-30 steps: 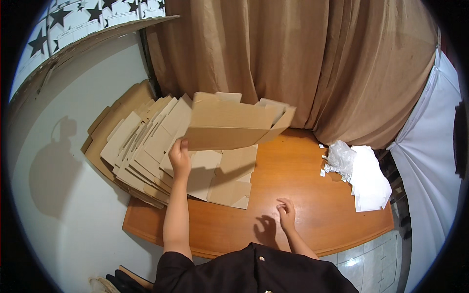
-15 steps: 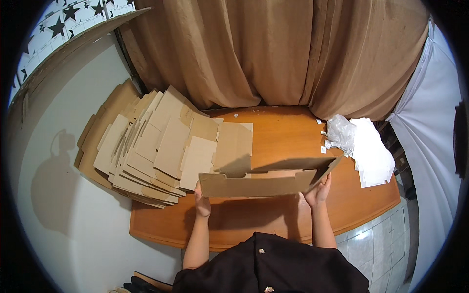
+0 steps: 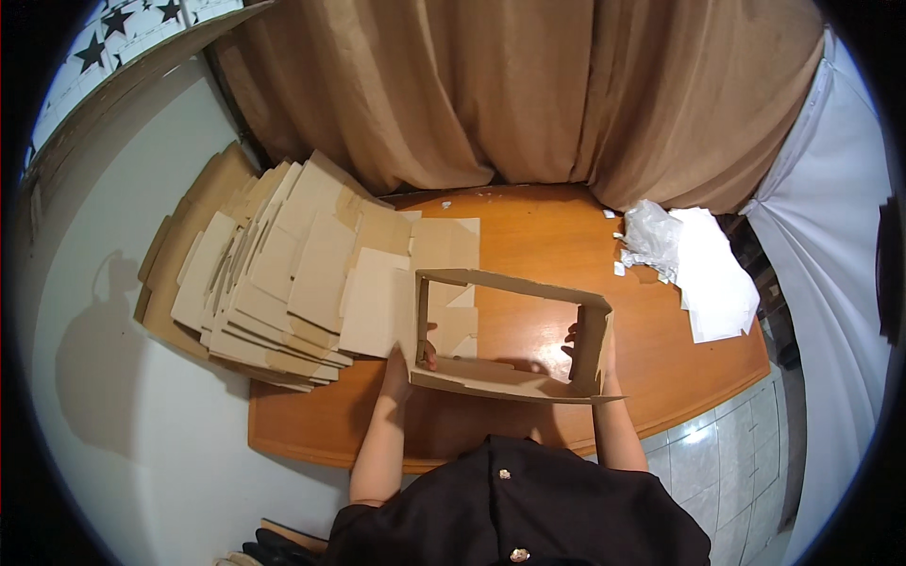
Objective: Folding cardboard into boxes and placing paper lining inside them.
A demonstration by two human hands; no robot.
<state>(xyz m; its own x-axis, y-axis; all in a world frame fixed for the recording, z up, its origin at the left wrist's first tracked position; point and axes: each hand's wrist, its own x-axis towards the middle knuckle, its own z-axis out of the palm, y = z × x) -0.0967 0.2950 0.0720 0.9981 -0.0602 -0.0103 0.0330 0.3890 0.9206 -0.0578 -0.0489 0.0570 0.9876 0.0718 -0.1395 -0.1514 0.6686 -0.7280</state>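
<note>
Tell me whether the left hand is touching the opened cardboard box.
Touching. The head view shows the left hand gripping the cardboard box's left wall, thumb inside.

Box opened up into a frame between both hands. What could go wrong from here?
1. The open brown cardboard box frame is gripped only at its two ends, by the left hand and right hand; the thin long walls might buckle or skew.
2. The fanned stack of flat cardboard blanks overhangs the edge of the orange wooden table; a bump from the left elbow may slide it off.
3. The white crumpled plastic and paper sheets could snag a swinging flap.
</note>
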